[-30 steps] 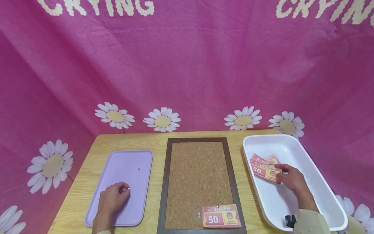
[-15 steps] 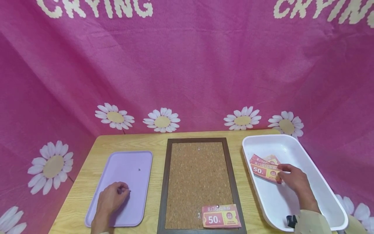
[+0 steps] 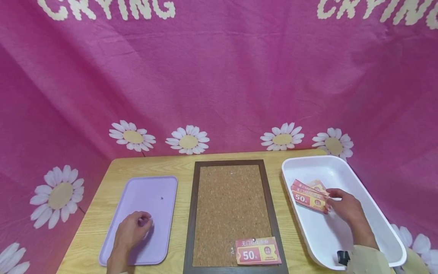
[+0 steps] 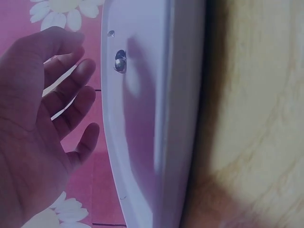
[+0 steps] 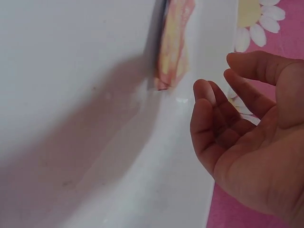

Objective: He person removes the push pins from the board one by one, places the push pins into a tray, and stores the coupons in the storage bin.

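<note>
My left hand (image 3: 131, 230) hovers over the purple tray (image 3: 147, 186), fingers loosely bent. In the left wrist view a clear pushpin (image 4: 120, 61) lies in the tray beyond the fingertips, and nothing shows between the fingers. Another small pushpin (image 3: 162, 198) sits farther back. Over the white tub (image 3: 376, 224), my right hand (image 3: 349, 209) has thumb and forefinger at the right edge of a small pile of pink-and-yellow coupons (image 3: 309, 198). In the right wrist view its fingers are parted, with a gap to the coupons (image 5: 173, 47).
Between tray and tub lies a framed corkboard (image 3: 232, 201). A coupon (image 3: 258, 254) is fixed to its lower right corner with a pushpin (image 3: 254, 239). The wooden table (image 3: 184, 167) ends at a pink cloth (image 3: 219, 95) with daisies.
My right hand has shifted slightly rightward along the coupons, and the top coupons look a little more parted at their upper edge. The left hand has barely moved.
</note>
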`<state>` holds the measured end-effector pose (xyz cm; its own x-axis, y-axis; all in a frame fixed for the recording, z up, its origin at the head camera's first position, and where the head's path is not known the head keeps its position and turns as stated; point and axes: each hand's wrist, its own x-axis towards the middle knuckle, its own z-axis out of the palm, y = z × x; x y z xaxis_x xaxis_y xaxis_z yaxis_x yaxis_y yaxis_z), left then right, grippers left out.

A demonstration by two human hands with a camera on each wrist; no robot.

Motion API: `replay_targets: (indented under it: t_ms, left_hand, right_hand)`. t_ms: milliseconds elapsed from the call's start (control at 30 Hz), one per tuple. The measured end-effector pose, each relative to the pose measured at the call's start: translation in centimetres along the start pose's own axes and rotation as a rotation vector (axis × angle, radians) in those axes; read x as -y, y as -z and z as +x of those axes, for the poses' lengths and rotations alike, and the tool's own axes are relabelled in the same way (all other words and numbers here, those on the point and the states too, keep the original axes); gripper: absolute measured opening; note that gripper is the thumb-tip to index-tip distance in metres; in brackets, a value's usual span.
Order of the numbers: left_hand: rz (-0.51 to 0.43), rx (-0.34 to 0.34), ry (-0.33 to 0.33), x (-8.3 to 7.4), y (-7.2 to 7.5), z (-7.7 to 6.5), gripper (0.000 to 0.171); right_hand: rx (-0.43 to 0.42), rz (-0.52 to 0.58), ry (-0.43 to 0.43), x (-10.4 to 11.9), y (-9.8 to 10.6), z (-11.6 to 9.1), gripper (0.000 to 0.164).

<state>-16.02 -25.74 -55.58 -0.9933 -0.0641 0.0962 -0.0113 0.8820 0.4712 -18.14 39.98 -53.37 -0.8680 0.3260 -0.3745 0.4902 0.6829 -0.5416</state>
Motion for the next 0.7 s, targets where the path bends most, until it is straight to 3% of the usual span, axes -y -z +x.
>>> replay_targets:
  t_ms: [433, 700]
  left_hand:
    - [-0.006, -0.009, -0.063, -0.6, -0.1, -0.2, 0.016]
    - [-0.016, -0.016, -0.096, -1.6, -0.2, -0.5, 0.016]
  right_hand:
    - [-0.066, -0.031, 0.155, 2.2, 1.1, -2.1, 0.052]
    - [-0.046, -0.018, 0.167, 3.4, 0.8, -3.6, 0.054]
